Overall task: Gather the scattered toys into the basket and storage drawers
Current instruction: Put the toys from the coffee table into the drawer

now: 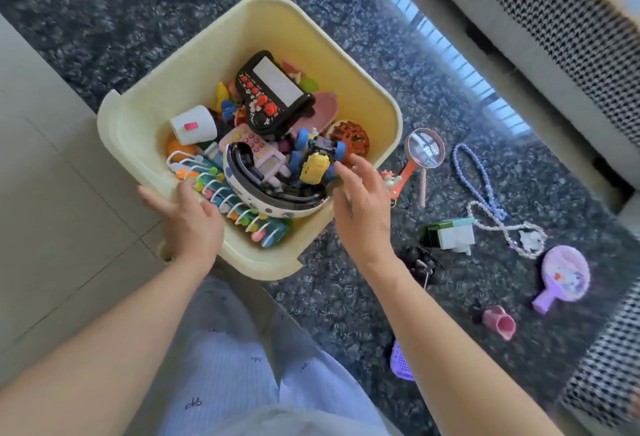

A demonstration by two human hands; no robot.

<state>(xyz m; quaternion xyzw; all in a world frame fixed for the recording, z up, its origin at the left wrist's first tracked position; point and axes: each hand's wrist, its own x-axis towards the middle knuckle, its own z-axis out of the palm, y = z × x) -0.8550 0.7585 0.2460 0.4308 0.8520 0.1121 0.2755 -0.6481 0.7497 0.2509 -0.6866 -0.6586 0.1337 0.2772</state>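
Note:
A pale yellow basket stands on the dark rug, heaped with toys: a black keyboard toy, a white cup, a colourful xylophone and a yellow-and-blue toy car. My left hand grips the basket's near rim, fingers curled inside and thumb outside. My right hand hovers over the basket's right edge with relaxed fingers just beside the toy car, holding nothing. Scattered on the rug to the right lie a magnifying glass, a bead necklace, a white-and-green block toy and a purple paddle.
A pink cup, a purple perforated toy and a small black object also lie on the rug. A houndstooth-patterned sofa borders the far right. Pale floor tiles lie left of the rug.

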